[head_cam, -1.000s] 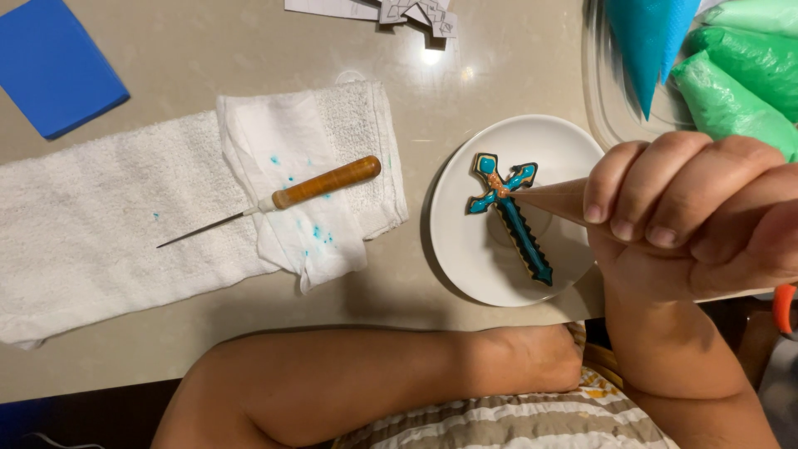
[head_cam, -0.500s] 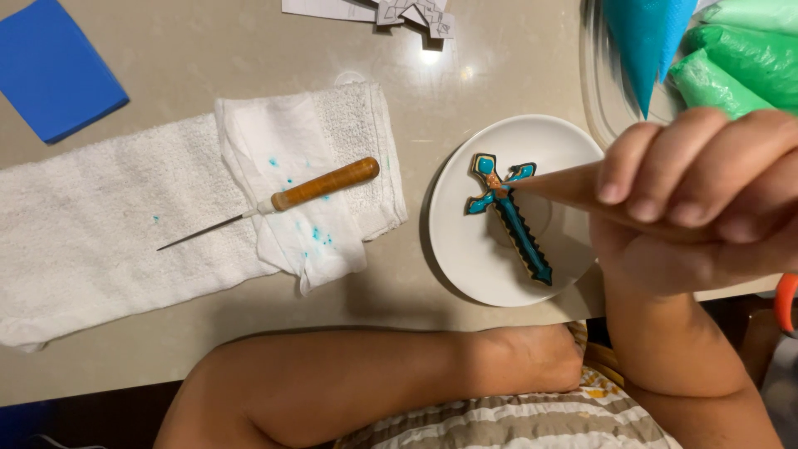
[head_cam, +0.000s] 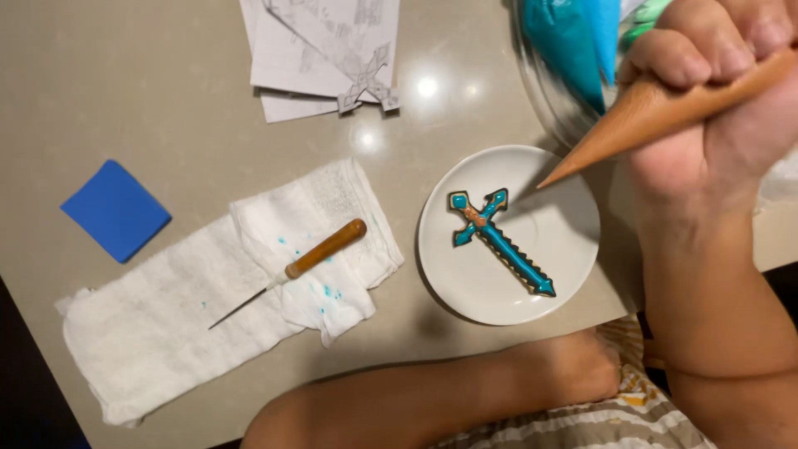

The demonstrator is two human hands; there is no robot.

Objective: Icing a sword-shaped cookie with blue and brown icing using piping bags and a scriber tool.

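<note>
A sword-shaped cookie iced in teal with a brown outline lies on a small white plate. My right hand is shut on a brown piping bag. The bag's tip hovers over the plate's upper right rim, clear of the cookie. My left forearm rests along the table's near edge. My left hand is curled in below the plate, its fingers hidden, touching nothing that I can see.
A wooden-handled needle tool lies on a white paper towel spotted with teal. A blue square pad sits at the left. Printed paper sheets lie at the top. Teal and green piping bags rest in a clear bowl.
My right hand has lifted the brown piping bag off the cookie, up and to the right. The view has shifted, and the paper sheets now show at the top.
</note>
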